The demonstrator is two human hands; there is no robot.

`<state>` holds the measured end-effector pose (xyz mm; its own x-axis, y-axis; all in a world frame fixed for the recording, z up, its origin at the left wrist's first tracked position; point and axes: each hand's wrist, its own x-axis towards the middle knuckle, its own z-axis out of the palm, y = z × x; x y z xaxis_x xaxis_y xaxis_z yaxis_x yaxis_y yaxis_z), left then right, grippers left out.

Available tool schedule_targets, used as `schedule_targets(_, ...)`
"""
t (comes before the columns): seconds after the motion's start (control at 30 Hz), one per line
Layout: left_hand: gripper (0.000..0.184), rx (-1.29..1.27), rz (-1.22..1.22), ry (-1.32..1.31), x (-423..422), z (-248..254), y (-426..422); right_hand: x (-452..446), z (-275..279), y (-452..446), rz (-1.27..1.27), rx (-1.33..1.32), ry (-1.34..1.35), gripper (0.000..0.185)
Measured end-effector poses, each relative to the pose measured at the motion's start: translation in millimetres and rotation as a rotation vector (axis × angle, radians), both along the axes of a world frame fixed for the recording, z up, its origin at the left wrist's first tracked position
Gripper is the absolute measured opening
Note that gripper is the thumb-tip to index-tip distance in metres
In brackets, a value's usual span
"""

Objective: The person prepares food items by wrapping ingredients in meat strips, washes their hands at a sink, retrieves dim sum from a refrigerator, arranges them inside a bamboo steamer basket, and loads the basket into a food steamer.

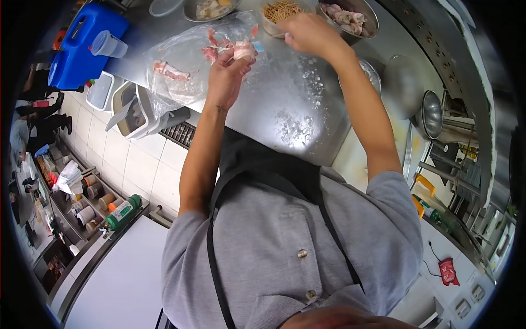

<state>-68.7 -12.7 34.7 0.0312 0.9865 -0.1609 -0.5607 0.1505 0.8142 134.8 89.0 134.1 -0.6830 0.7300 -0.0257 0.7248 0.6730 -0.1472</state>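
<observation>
My left hand [227,74] holds a bacon-wrapped roll [244,50] above a clear plastic sheet [189,52]. Strips of raw bacon [172,71] lie on the sheet, some of them just behind the roll. My right hand [307,34] is over the near edge of a tub of wooden toothpicks [280,11], its fingers closed; whether a toothpick is between them is too small to tell. Right of the tub stands a metal bowl [373,21] holding several wrapped meat pieces [346,21].
Another bowl of food [211,10] stands at the back. A blue jug [87,44] and a plastic cup [109,45] are at the left, above an open bin [133,112]. White residue [298,127] marks the steel table [263,118]. People's legs [52,118] show far left.
</observation>
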Motion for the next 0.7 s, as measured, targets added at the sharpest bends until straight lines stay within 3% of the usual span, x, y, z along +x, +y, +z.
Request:
schedule_targets(0.07, 0.037, 0.01, 0.005, 0.031, 1, 2, 1, -2, -14, -11, 0.169, 0.163, 0.16, 0.015)
schedule_targets(0.2, 0.033, 0.003, 0.052, 0.074, 7, 10, -2, -13, -9, -23, 0.204, 0.103, 0.18, 0.014)
schedule_targets(0.27, 0.033, -0.004, 0.057, 0.022, 8, 16, -5, -16, -12, -26, 0.256, -0.031, 0.577, 0.014)
schedule_targets(0.3, 0.033, -0.014, 0.057, -0.031, 8, 18, -7, -16, -16, -29, 0.261, -0.033, 0.577, 0.014)
schedule_targets(0.37, 0.034, 0.019, 0.04, -0.03, 6, 19, -7, -16, -22, -35, 0.176, -0.095, 0.822, 0.017)
schedule_targets(0.7, 0.033, 0.05, 0.045, 0.032, 10, 35, -12, -30, -9, -53, 0.102, -0.081, 0.94, 0.015)
